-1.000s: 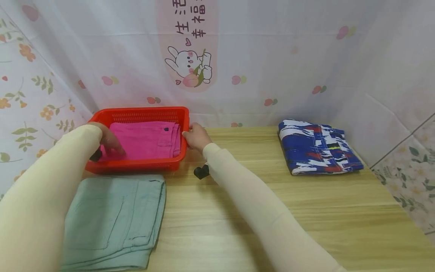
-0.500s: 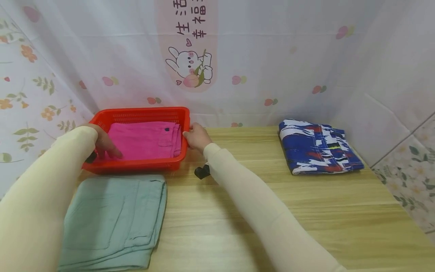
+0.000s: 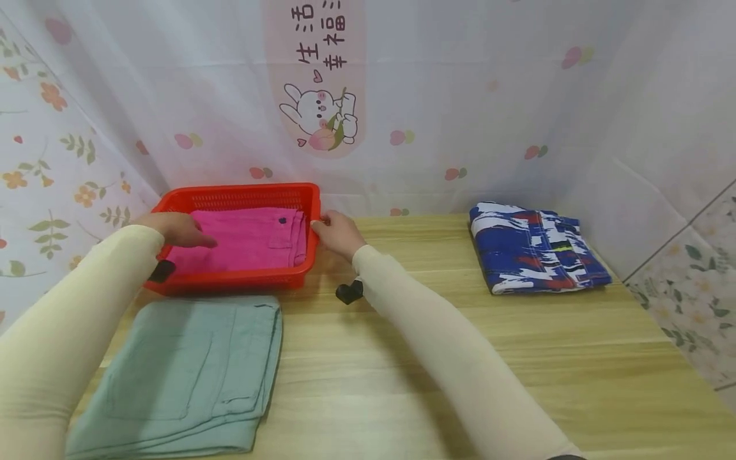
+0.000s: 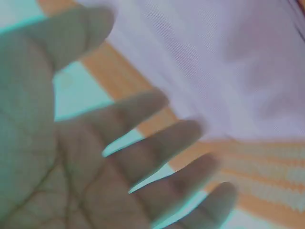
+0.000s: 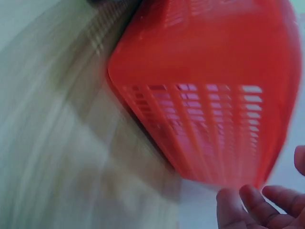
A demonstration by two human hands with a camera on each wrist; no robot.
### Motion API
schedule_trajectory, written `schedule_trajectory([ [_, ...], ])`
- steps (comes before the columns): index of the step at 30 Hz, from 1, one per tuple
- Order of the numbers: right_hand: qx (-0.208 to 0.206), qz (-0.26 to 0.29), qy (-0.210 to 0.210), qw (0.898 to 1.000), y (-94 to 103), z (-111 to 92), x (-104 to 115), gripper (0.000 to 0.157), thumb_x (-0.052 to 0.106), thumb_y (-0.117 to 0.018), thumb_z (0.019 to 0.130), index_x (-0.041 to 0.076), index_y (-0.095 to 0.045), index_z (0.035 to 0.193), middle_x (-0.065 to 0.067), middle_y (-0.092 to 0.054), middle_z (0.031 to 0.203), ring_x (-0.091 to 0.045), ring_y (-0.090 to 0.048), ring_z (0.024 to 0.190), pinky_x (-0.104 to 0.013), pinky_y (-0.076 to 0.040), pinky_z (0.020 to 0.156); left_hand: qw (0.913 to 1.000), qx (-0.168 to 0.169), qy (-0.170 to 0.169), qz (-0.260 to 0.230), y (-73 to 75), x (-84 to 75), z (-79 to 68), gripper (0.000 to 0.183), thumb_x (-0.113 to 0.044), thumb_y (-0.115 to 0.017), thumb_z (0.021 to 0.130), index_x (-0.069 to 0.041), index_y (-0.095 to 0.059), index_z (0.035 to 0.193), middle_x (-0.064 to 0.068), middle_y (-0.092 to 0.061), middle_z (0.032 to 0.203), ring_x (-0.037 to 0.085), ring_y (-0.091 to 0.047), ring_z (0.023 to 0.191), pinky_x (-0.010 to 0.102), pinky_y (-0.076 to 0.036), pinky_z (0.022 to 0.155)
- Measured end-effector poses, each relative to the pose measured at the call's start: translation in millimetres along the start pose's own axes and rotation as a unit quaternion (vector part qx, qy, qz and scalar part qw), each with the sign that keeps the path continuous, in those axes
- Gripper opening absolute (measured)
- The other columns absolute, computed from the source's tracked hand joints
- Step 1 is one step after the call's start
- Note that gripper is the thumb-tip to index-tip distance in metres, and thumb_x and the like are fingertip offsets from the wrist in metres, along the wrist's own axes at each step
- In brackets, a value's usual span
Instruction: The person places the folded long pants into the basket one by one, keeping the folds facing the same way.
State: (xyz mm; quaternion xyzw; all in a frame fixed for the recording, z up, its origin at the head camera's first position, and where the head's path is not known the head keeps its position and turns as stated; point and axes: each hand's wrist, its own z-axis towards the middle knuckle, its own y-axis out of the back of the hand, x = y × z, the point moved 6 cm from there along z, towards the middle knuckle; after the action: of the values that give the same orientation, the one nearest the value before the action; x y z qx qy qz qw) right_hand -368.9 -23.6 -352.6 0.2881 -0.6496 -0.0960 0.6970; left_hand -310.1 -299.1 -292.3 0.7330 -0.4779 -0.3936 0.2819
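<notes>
A red plastic basket (image 3: 224,281) stands at the back left, with folded pink trousers (image 3: 247,236) lying inside. Over its left side is my left hand (image 3: 175,229); the left wrist view shows its fingers (image 4: 157,143) spread and its palm bare, above the cloth, which looks pale lilac there. At the right end of the basket, my right hand (image 3: 339,235) has its thumb up at the rim. The right wrist view shows its fingertips (image 5: 229,202) right at the basket's far end, with a gap between thumb and wall. Nothing is held in the left hand.
Folded pale green trousers (image 3: 178,370) lie in front of the basket at the left. A folded blue, white and red patterned garment (image 3: 529,249) sits at the back right of the wooden table (image 3: 374,364). A printed curtain (image 3: 437,96) hangs behind.
My left hand has risen off the pink trousers, its fingers straightening above them. The right hand stays at the basket's right rim, its wrist shifted slightly. Basket and garments keep their places.
</notes>
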Motion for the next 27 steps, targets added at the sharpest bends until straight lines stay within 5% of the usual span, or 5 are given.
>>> schedule_trajectory([
  [3, -0.023, -0.058, 0.04, 0.997, 13.8, -5.7, 3.0, 0.039, 0.036, -0.049, 0.094, 0.01, -0.054, 0.121, -0.004, -0.058, 0.116, -0.018, -0.056, 0.102, -0.032, -0.046, 0.085, 0.9862, -0.092, -0.105, 0.089, 4.6, -24.8, -5.6, 0.081, -0.055, -0.056, 0.083, 0.007, -0.038, 0.133, 0.03, -0.041, 0.129, 0.047, -0.039, 0.112, 0.058, -0.043, 0.079],
  [7, -0.035, -0.139, 0.094, 0.985, 29.1, -20.0, 2.7, 0.045, 0.035, -0.048, 0.094, 0.008, -0.05, 0.129, -0.007, -0.052, 0.128, -0.021, -0.049, 0.116, -0.034, -0.04, 0.097, 0.9648, -0.208, -0.149, 0.063, -4.6, -46.0, -24.5, 0.075, -0.05, -0.057, 0.085, 0.002, -0.037, 0.136, 0.027, -0.039, 0.133, 0.047, -0.036, 0.117, 0.063, -0.037, 0.087],
  [12, -0.057, -0.297, 0.16, 0.94, 42.3, -47.6, -6.8, 0.05, 0.034, -0.05, 0.094, 0.004, -0.044, 0.134, -0.011, -0.044, 0.137, -0.024, -0.038, 0.128, -0.034, -0.029, 0.105, 0.9287, -0.317, -0.185, 0.048, -34.8, -64.4, -47.1, 0.072, -0.041, -0.063, 0.084, -0.001, -0.036, 0.138, 0.025, -0.029, 0.142, 0.045, -0.023, 0.129, 0.064, -0.028, 0.095],
  [22, -0.081, -0.444, 0.2, 0.87, 59.8, -87.9, -25.2, 0.061, 0.046, -0.042, 0.095, 0.006, -0.037, 0.139, -0.016, -0.028, 0.146, -0.032, -0.022, 0.135, -0.049, -0.024, 0.106, 0.8199, -0.438, -0.343, 0.136, -98.5, -107.1, -73.4, 0.068, -0.03, -0.072, 0.078, -0.007, -0.045, 0.136, 0.016, -0.037, 0.142, 0.037, -0.028, 0.132, 0.056, -0.029, 0.101],
  [27, -0.096, -0.462, 0.208, 0.857, 76.7, -100.7, -33.9, 0.064, 0.049, -0.043, 0.093, 0.005, -0.036, 0.139, -0.018, -0.024, 0.147, -0.033, -0.017, 0.137, -0.05, -0.023, 0.106, 0.7873, -0.441, -0.393, 0.176, -122.3, -130.8, -77.0, 0.062, -0.033, -0.071, 0.077, -0.008, -0.052, 0.13, 0.015, -0.043, 0.137, 0.035, -0.033, 0.129, 0.056, -0.031, 0.1],
])
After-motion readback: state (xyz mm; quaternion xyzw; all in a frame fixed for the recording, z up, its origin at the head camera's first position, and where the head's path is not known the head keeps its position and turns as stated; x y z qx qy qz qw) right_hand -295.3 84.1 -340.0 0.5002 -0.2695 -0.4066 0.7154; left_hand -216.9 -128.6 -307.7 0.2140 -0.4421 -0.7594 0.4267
